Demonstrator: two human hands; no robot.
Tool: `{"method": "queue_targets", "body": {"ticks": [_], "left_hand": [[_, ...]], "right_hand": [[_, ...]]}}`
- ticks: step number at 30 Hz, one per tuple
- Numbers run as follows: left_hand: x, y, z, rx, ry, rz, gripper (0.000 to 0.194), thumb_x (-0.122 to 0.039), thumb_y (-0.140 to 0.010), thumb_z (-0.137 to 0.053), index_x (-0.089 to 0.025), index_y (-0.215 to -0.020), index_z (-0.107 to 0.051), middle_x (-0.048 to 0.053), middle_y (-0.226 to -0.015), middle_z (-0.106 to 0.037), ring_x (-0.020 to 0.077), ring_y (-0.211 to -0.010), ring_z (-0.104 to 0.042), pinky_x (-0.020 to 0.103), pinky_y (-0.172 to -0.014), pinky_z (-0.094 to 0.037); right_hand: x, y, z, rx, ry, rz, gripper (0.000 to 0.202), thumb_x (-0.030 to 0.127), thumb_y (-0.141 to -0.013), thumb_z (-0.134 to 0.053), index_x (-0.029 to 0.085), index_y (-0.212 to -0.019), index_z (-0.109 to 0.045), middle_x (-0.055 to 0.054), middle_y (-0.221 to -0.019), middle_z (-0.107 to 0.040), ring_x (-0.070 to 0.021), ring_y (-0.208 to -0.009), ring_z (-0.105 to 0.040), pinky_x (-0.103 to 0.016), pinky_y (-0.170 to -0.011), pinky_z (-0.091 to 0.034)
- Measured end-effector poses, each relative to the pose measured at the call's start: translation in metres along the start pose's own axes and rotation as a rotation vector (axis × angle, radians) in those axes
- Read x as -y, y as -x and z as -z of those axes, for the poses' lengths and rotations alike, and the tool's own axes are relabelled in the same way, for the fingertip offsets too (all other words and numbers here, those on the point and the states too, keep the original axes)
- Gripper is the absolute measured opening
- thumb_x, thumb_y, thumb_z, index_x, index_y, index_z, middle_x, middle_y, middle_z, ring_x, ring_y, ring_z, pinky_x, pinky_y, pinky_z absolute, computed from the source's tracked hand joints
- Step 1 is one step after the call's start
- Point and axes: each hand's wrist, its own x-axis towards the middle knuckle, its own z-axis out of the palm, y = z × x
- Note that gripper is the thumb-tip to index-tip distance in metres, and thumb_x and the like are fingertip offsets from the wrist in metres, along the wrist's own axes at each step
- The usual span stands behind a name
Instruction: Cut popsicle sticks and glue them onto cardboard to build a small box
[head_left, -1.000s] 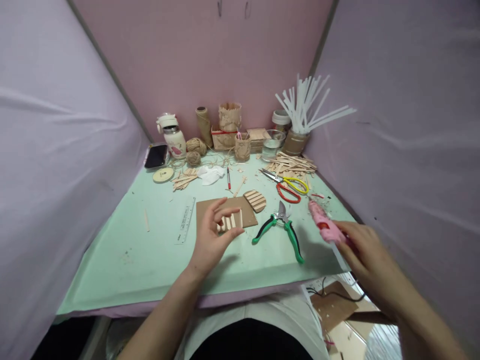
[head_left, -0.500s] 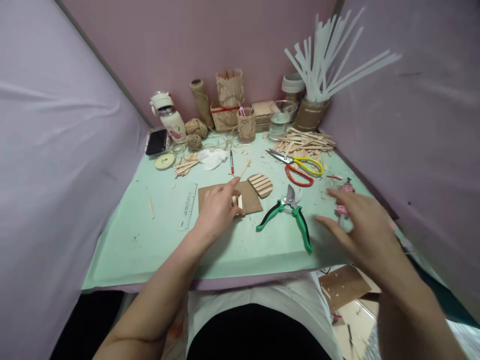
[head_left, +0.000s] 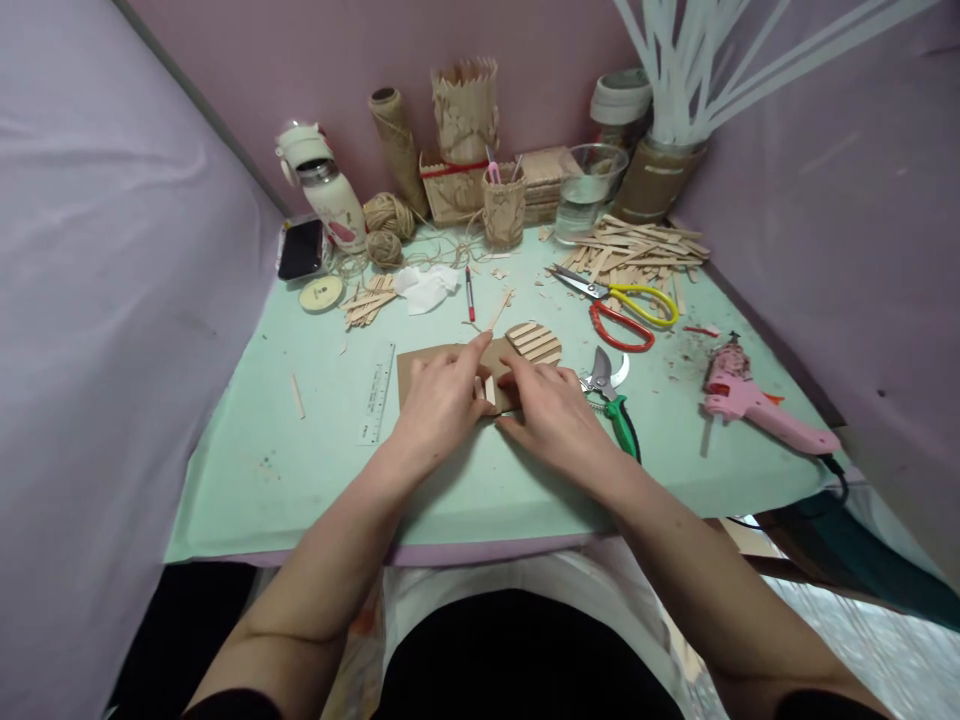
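Note:
A brown cardboard piece [head_left: 411, 372] lies on the green table, with short pale wooden strips [head_left: 490, 388] on it. My left hand [head_left: 442, 395] rests over the cardboard, thumb and fingers closed around the strips, partly hiding them. From the right, my right hand [head_left: 551, 410] reaches the same strips, its thumb and index finger apart at the cardboard's edge. A round piece with wooden stripes [head_left: 534, 343] lies just behind my right hand. Green-handled pruning shears [head_left: 622, 425] are partly covered by that hand.
A pink glue gun [head_left: 765, 408] lies at the right. Scissors [head_left: 622, 300] and a pile of wooden sticks [head_left: 637, 250] are behind. A ruler [head_left: 377, 395] sits left of the cardboard. Bottle [head_left: 334, 205], twine balls [head_left: 388, 217] and a water cup [head_left: 589, 195] stand at the back.
My right hand has moved left from beside the glue gun to the cardboard, uncovering the gun. My left hand stays at the strips. The view has shifted slightly.

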Motion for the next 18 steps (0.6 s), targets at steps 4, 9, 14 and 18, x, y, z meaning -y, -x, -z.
{"method": "queue_targets", "body": {"ticks": [4, 9, 14, 18], "left_hand": [[-0.0019, 0.0013, -0.0004, 0.054, 0.002, 0.001, 0.073, -0.007, -0.076, -0.063, -0.019, -0.144, -0.039, 0.01, -0.109, -0.072, 0.0344, -0.117, -0.05, 0.048, -0.1, -0.027], [-0.0025, 0.0009, -0.0019, 0.079, -0.04, -0.004, 0.073, -0.007, -0.077, -0.061, -0.017, -0.145, -0.037, 0.011, -0.108, -0.072, 0.0363, -0.115, -0.051, 0.048, -0.098, -0.028], [-0.0021, -0.0005, -0.0037, 0.075, -0.075, -0.015, 0.071, -0.008, -0.077, -0.06, -0.016, -0.144, -0.039, 0.012, -0.107, -0.072, 0.0367, -0.114, -0.052, 0.048, -0.097, -0.028], [-0.0017, -0.0008, -0.0039, 0.077, -0.086, -0.015, 0.07, -0.009, -0.077, -0.06, -0.015, -0.144, -0.039, 0.012, -0.108, -0.072, 0.0363, -0.114, -0.052, 0.048, -0.097, -0.029]], "right_hand": [[-0.0018, 0.0036, -0.0056, -0.019, -0.04, -0.028, 0.039, 0.02, -0.08, -0.058, 0.019, -0.118, -0.048, -0.011, -0.107, -0.068, -0.0304, -0.103, -0.059, -0.044, -0.089, -0.038], [0.0003, 0.0029, -0.0052, -0.001, -0.046, -0.043, 0.038, 0.02, -0.08, -0.059, 0.019, -0.116, -0.048, -0.011, -0.109, -0.067, -0.0304, -0.104, -0.059, -0.043, -0.089, -0.038], [0.0, 0.0031, -0.0047, -0.01, -0.041, -0.034, 0.037, 0.02, -0.08, -0.058, 0.019, -0.116, -0.048, -0.01, -0.108, -0.068, -0.0298, -0.104, -0.059, -0.043, -0.088, -0.037], [-0.0014, 0.0036, -0.006, -0.017, -0.045, -0.026, 0.036, 0.019, -0.08, -0.057, 0.02, -0.114, -0.048, -0.01, -0.108, -0.068, -0.0295, -0.103, -0.059, -0.043, -0.087, -0.037]]}}
